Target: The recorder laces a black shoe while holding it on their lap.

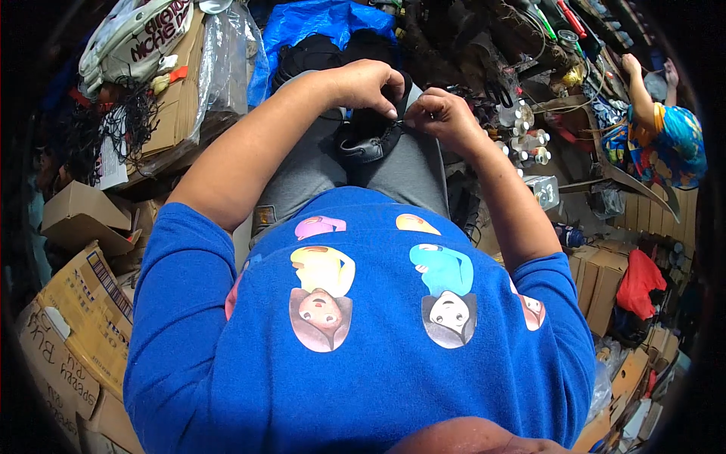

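Note:
A black shoe point(364, 148) rests between my thighs on grey trousers point(310, 163), its rounded end toward me. At its far part my left hand point(369, 85) is closed on the dark upper, thumb tip pointing down at the edge. Close beside it, on the right, my right hand point(448, 119) is curled in a pinch near the left thumb. Whatever sits between its fingertips is too small to make out. A pale grey piece shows between the two hands. Beyond my knees lie more black shoes or shoe parts point(314, 54) on a blue plastic sheet point(291, 17).
Several small capped bottles point(527, 140) stand right of my leg. Cardboard sheets point(178, 106), a printed bag point(136, 38) and black cords are heaped on the left. Open boxes point(87, 216) lie nearby. Another person in a colourful shirt point(677, 144) is at the far right.

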Demonstrator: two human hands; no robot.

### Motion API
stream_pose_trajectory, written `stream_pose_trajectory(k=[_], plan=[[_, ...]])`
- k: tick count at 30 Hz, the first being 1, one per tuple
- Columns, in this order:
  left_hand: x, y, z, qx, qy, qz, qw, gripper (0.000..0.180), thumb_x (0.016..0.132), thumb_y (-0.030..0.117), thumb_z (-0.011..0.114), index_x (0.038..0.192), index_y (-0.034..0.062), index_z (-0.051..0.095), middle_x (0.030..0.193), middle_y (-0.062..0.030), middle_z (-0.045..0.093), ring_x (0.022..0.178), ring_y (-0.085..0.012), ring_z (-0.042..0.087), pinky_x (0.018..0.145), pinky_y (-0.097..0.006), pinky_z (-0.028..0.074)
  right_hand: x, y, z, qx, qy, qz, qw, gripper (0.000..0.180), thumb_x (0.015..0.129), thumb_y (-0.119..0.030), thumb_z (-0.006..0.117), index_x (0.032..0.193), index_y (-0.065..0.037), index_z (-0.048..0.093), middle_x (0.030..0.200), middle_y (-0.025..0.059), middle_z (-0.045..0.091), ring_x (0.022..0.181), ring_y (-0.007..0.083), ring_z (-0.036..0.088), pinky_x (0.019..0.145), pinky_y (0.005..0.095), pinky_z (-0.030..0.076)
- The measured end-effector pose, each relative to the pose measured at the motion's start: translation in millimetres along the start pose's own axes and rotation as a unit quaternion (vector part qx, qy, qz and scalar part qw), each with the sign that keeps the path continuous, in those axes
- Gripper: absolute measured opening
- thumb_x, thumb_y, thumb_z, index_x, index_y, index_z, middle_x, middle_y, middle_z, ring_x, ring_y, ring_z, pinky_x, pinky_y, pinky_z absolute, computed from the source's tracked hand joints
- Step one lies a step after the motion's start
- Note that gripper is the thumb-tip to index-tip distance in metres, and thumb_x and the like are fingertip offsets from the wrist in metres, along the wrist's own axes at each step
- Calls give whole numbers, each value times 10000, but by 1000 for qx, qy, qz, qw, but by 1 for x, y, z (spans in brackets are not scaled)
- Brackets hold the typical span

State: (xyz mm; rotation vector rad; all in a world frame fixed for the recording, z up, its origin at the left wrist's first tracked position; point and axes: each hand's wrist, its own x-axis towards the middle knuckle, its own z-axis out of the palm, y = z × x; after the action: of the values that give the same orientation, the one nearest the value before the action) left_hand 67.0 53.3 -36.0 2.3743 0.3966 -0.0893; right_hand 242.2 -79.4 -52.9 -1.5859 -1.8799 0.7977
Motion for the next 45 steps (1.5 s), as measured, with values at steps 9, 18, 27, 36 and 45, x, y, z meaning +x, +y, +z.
stream_pose_trajectory(k=[9,18,27,36,45], plan=[[-8,-17,5,-176,-94,-7,980,331,777,149,678,1094,57,648,972,-120,627,950,-217,584,874,-322,432,-23,-13,24,-30,103,-26,994,172,719,-39,689,865,-129,697,783,70,579,720,223,626,639,315,508],[-9,-4,0,-75,-122,19,990,349,747,78,647,1095,66,644,939,-124,599,899,-241,583,836,-331,447,-19,-63,16,-361,-12,-93,928,137,740,-88,557,835,-86,655,791,109,552,751,288,587,671,391,465],[1,-15,14,-1,132,78,988,448,623,68,727,1047,57,583,1010,-127,578,987,-300,568,842,-366,467,11,-36,20,-99,-15,79,992,198,735,-152,716,819,-14,601,718,97,618,662,216,600,619,318,482],[-109,-28,9,45,83,-87,992,210,825,214,619,894,18,647,868,-150,601,865,-294,580,768,-372,455,-22,-9,10,-51,2,25,998,246,758,-189,718,936,-48,624,946,77,508,845,182,532,731,301,434],[-63,6,2,-803,252,2,540,407,956,369,433,638,117,458,635,3,418,594,-130,449,684,-290,400,-1,10,19,745,268,155,590,441,953,-416,384,846,-47,601,938,122,601,942,266,551,939,439,404]])
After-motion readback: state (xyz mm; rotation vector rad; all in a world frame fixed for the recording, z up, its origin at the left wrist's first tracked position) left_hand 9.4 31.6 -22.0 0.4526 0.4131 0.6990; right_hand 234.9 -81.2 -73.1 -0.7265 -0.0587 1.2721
